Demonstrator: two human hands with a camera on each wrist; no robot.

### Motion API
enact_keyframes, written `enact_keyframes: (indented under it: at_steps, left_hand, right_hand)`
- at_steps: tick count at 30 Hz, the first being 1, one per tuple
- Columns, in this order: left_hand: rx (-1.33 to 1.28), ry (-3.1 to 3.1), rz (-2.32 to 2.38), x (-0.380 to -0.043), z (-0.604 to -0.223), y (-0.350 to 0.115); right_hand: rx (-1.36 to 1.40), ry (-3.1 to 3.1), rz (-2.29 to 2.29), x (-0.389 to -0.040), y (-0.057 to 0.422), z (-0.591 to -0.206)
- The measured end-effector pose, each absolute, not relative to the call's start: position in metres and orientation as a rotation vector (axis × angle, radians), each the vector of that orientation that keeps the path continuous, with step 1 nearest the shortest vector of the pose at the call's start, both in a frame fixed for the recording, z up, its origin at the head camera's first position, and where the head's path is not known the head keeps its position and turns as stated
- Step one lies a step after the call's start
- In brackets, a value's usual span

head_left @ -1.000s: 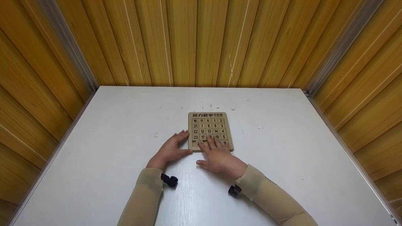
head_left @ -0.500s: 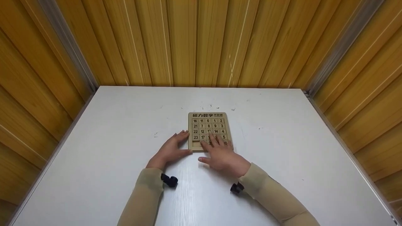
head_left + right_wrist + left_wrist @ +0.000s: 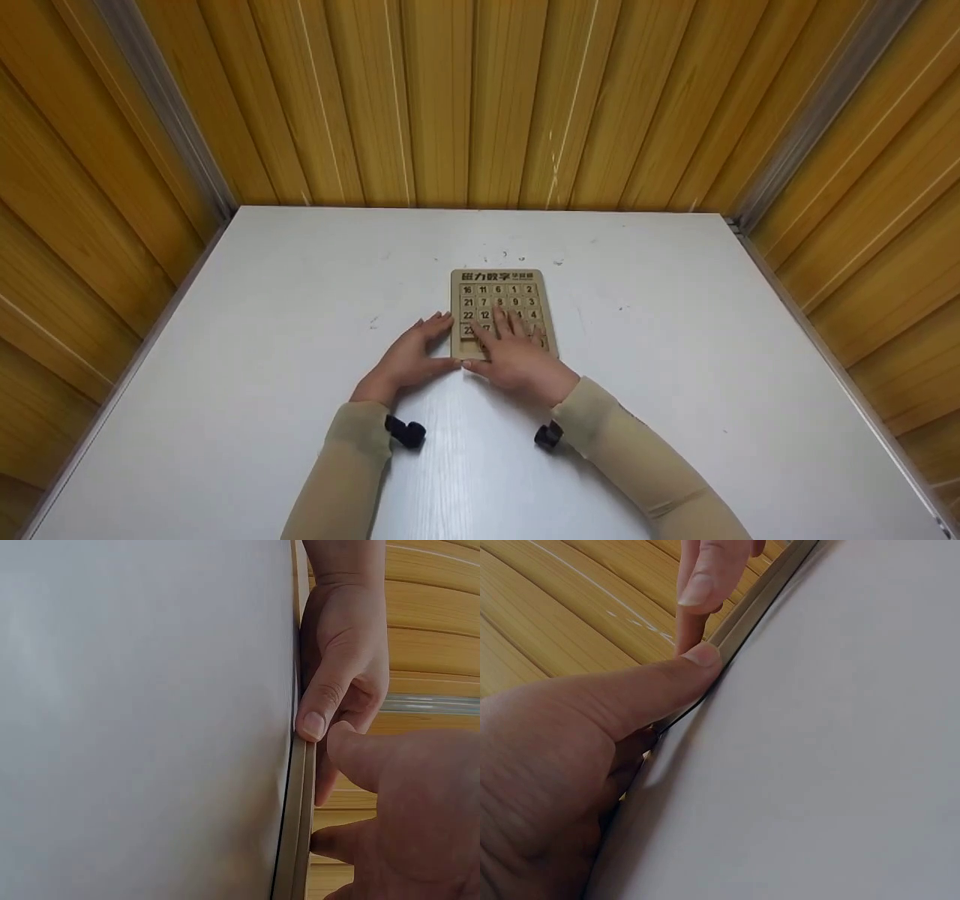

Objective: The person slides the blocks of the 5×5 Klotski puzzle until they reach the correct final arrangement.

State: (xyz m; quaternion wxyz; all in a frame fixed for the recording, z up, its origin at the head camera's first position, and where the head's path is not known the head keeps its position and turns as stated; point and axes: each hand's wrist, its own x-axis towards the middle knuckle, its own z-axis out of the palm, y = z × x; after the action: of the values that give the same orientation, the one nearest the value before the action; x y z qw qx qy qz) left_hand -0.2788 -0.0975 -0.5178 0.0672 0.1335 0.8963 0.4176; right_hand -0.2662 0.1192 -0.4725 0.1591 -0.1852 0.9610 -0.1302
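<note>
A wooden number slide puzzle (image 3: 495,276) lies flat on the white table, with dark characters along its top strip and rows of numbered tiles below. At its near left corner my left hand (image 3: 409,356) holds the frame, fingers along the left side and thumb (image 3: 694,664) on the near edge. My right hand (image 3: 521,364) spreads its fingers over the lower tiles, its thumb close to the left thumb. Several lower tiles are hidden under it. A bare slot shows at the bottom left of the grid. Edge-on, the right wrist view shows the puzzle's rim (image 3: 300,795).
The white table (image 3: 300,285) bears small dark marks behind the puzzle. Yellow wood-look panels (image 3: 435,105) stand at the back and both sides. Each sleeve cuff carries a small black camera, one of them the left wrist camera (image 3: 405,433).
A bottom-row tile slid right, widening the slot at the bottom left. Since then my right hand has shifted left, its fingers reaching farther up the tiles. The left hand keeps its place.
</note>
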Motion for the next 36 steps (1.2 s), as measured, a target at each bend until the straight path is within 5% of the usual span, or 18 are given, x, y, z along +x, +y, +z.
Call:
enact_keyframes:
  at_steps: [22, 36]
  left_hand:
    - [0.377, 2.695, 1.266, -0.278, -0.519, -0.098]
    - [0.366, 2.681, 1.267, -0.278, -0.518, -0.097]
  right_hand:
    - [-0.558, 2.708, -0.351, -0.247, 0.123, -0.469]
    - [-0.518, 2.785, -0.447, -0.290, 0.115, -0.474]
